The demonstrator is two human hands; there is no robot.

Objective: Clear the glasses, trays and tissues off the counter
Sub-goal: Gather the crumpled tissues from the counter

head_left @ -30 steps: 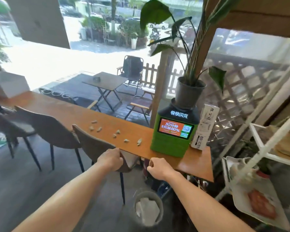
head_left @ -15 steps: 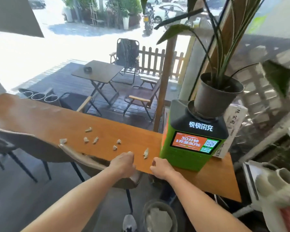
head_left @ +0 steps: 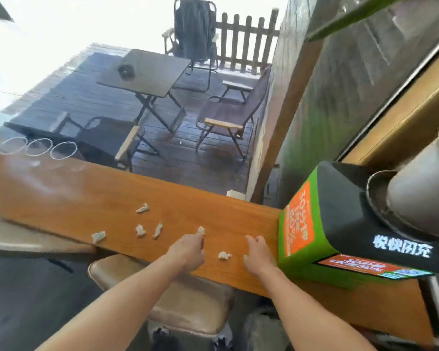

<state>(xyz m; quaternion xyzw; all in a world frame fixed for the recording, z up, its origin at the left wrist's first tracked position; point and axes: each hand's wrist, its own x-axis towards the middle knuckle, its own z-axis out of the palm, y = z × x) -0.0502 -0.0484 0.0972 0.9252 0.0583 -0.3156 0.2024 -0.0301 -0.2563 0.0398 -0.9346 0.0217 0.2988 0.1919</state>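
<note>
Several crumpled tissue scraps lie on the wooden counter [head_left: 61,198]. My left hand [head_left: 188,252] rests over the counter's near edge, its fingertips pinched on one tissue scrap [head_left: 201,229]. My right hand [head_left: 257,254] hovers just right of it with fingers loosely apart and nothing in them. Between the two hands lies another scrap [head_left: 224,255]. More scraps [head_left: 140,230] sit to the left. Three clear glasses [head_left: 38,146] stand in a row at the counter's far left end.
A green and black charging station [head_left: 302,239] stands on the counter right beside my right hand, with a grey plant pot [head_left: 416,186] on top. A brown chair [head_left: 188,300] is tucked under the counter below my arms. Beyond the window is a patio with a table and chairs.
I have leaned in over the counter. Both hands went forward from the counter's edge onto its top, the left to a tissue scrap and the right toward the charging station.
</note>
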